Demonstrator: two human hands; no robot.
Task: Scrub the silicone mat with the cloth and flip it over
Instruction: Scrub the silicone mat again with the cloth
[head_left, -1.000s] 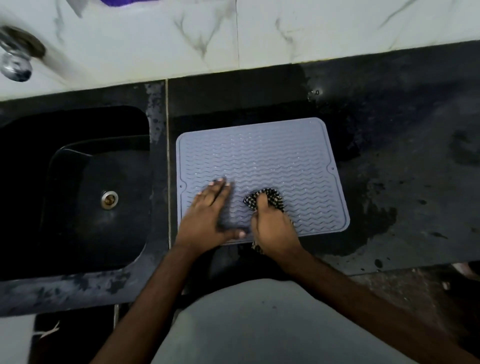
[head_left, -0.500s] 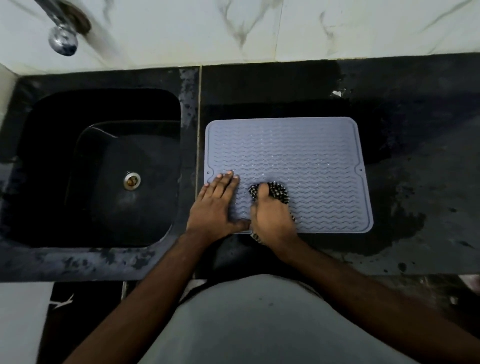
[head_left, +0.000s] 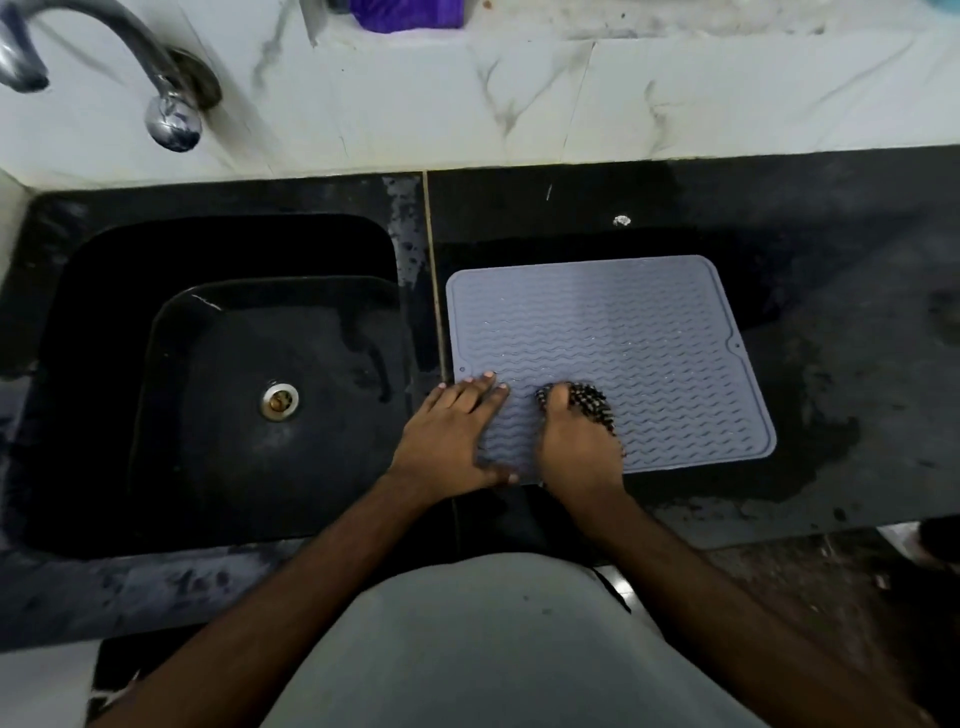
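The grey rectangular silicone mat with wavy ridges (head_left: 613, 358) lies flat on the wet black stone table (head_left: 831, 260), just right of the black sink (head_left: 218, 374). Over the last second it keeps its place and face; ridges remain upward. The right hand (head_left: 579, 449) still clenches the black-and-white speckled cloth (head_left: 587, 402) at the mat's 6 o'clock edge, working barely forward. The left hand (head_left: 452, 436) stays flat, fingers straight, pinning the 7 o'clock corner. Judgement: scrubbing continues; flip not yet begun.

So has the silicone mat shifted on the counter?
No. The silicone mat keeps its left edge just right of the countertop seam by the sink.
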